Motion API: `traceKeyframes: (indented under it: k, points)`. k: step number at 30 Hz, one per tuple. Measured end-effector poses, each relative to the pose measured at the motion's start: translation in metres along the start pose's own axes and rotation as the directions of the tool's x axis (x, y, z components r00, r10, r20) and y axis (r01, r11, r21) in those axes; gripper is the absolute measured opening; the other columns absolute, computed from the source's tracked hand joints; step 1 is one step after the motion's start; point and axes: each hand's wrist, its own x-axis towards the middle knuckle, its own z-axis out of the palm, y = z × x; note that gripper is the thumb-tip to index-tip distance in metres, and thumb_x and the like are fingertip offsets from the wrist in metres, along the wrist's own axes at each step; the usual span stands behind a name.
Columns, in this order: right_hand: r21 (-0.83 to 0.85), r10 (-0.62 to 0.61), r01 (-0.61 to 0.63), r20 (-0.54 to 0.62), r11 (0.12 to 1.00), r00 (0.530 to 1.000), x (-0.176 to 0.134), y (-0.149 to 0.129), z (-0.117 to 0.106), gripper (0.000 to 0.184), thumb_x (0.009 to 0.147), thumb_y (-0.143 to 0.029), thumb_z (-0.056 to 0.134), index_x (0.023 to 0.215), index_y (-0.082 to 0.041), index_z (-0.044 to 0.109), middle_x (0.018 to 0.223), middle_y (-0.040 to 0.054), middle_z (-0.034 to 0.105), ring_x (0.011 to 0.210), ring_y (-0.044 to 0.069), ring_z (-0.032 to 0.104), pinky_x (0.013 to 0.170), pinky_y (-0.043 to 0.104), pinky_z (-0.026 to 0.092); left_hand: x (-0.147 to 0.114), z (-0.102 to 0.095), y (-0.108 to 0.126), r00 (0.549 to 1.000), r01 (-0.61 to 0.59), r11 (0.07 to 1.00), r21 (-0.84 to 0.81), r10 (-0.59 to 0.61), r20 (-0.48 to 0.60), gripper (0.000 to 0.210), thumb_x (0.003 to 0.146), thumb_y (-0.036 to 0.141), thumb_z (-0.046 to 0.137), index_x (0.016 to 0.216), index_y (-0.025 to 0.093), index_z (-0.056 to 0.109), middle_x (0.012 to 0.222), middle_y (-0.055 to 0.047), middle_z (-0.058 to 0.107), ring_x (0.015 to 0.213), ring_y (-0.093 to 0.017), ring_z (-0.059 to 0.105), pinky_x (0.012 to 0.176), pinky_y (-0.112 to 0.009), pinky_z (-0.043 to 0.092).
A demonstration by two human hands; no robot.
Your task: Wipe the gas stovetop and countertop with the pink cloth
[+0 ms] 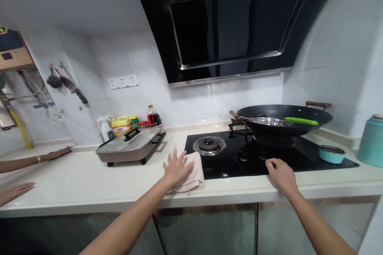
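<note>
Left fingers [175,161] spread wide against a pink cloth [196,169]; right fingers [271,163] curl closed by the stove [220,167].

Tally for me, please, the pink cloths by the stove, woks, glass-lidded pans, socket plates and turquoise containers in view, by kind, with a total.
Pink cloth: 1, under the left hand
Wok: 1
Glass-lidded pan: 1
Socket plates: 3
Turquoise containers: 2, a bowl and a jar
Total: 8

Soft, cool light brightens the pale counter [72,185]; the range hood [230,28] (glossy black) mirrors dim shapes. Wide-angle stretching slants the left and right edges, and fine detail looks soft.
</note>
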Motion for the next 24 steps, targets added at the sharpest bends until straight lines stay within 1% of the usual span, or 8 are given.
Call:
traceKeyframes:
  k: [4, 6, 8, 11, 14, 16, 18, 24]
  points:
    - [-0.005, -0.025, 0.026, 0.092, 1.0, 0.995, 0.005, -0.002, -0.008, 0.039, 0.093, -0.043, 0.039, 0.085, -0.024, 0.073, 0.093, 0.0068, 0.071, 0.091, 0.024, 0.064, 0.082, 0.034, 0.046, -0.002, 0.03, 0.023, 0.975, -0.026, 0.972, 0.234, -0.027, 0.219, 0.089, 0.085, 0.082, 0.048, 0.16, 0.035, 0.043, 0.177, -0.012, 0.015, 0.159, -0.054, 0.006, 0.12, -0.079, 0.006]
    - [-0.016, -0.098, 0.102, 0.147, 0.995, 0.984, 0.012, 0.006, -0.019, 0.039, 0.094, -0.042, 0.04, 0.085, -0.025, 0.073, 0.098, 0.0065, 0.071, 0.093, 0.023, 0.064, 0.084, 0.034, 0.046, -0.002, 0.034, 0.029, 0.961, -0.053, 0.935, 0.352, -0.048, 0.271, 0.09, 0.088, 0.085, 0.036, 0.165, 0.036, 0.034, 0.178, -0.011, 0.01, 0.159, -0.053, 0.005, 0.121, -0.076, 0.009]
    - [-0.116, -0.117, 0.13, 0.111, 0.985, 0.987, 0.019, 0.022, -0.033, 0.04, 0.094, -0.043, 0.039, 0.087, -0.026, 0.075, 0.108, 0.0071, 0.072, 0.1, 0.025, 0.063, 0.087, 0.038, 0.046, -0.004, 0.035, 0.034, 0.952, -0.097, 0.91, 0.403, -0.034, 0.304, 0.089, 0.091, 0.083, 0.028, 0.166, 0.036, 0.028, 0.178, -0.01, 0.008, 0.16, -0.051, 0.003, 0.122, -0.075, 0.011]
    - [-0.321, 0.016, -0.026, -0.031, 0.947, 0.999, 0.023, 0.052, -0.052, 0.043, 0.096, -0.044, 0.037, 0.097, -0.027, 0.077, 0.121, 0.0083, 0.07, 0.111, 0.032, 0.061, 0.092, 0.047, 0.044, -0.01, 0.041, 0.052, 0.921, -0.241, 0.889, 0.389, 0.083, 0.381, 0.087, 0.093, 0.082, 0.025, 0.167, 0.037, 0.025, 0.178, -0.007, 0.005, 0.161, -0.047, -0.001, 0.125, -0.072, 0.006]
    - [-0.386, 0.104, -0.11, -0.036, 0.916, 0.994, 0.018, 0.069, -0.059, 0.045, 0.098, -0.045, 0.036, 0.109, -0.026, 0.076, 0.126, 0.0094, 0.069, 0.116, 0.034, 0.06, 0.097, 0.051, 0.044, -0.009, 0.059, 0.084, 0.831, -0.438, 0.853, 0.283, 0.264, 0.49, 0.087, 0.092, 0.084, 0.026, 0.167, 0.04, 0.023, 0.178, -0.004, 0.002, 0.162, -0.042, -0.004, 0.127, -0.069, 0.001]
    - [-0.405, 0.088, -0.079, 0.004, 0.911, 0.996, 0.014, 0.069, -0.059, 0.046, 0.098, -0.044, 0.036, 0.113, -0.024, 0.074, 0.127, 0.0104, 0.068, 0.116, 0.033, 0.059, 0.096, 0.05, 0.045, 0.004, 0.077, 0.11, 0.77, -0.517, 0.83, 0.21, 0.344, 0.537, 0.085, 0.093, 0.084, 0.024, 0.167, 0.042, 0.023, 0.178, -0.002, 0.001, 0.163, -0.041, -0.003, 0.127, -0.069, 0.001]
    - [-0.417, 0.067, -0.055, 0.013, 0.907, 0.998, 0.012, 0.065, -0.059, 0.045, 0.099, -0.043, 0.036, 0.116, -0.022, 0.072, 0.127, 0.0115, 0.067, 0.116, 0.032, 0.059, 0.092, 0.047, 0.047, 0.029, 0.095, 0.133, 0.738, -0.556, 0.813, 0.174, 0.387, 0.553, 0.079, 0.097, 0.079, 0.021, 0.166, 0.041, 0.025, 0.179, -0.002, 0.004, 0.163, -0.039, 0.0, 0.127, -0.069, 0.004]
    - [-0.391, 0.047, -0.048, -0.014, 0.919, 0.999, 0.012, 0.057, -0.064, 0.039, 0.099, -0.042, 0.04, 0.113, -0.023, 0.071, 0.124, 0.0098, 0.066, 0.115, 0.03, 0.058, 0.091, 0.046, 0.047, 0.116, 0.146, 0.178, 0.748, -0.612, 0.748, 0.255, 0.445, 0.492, 0.063, 0.106, 0.055, 0.022, 0.165, 0.036, 0.031, 0.177, -0.006, 0.019, 0.163, -0.035, 0.014, 0.126, -0.067, 0.015]
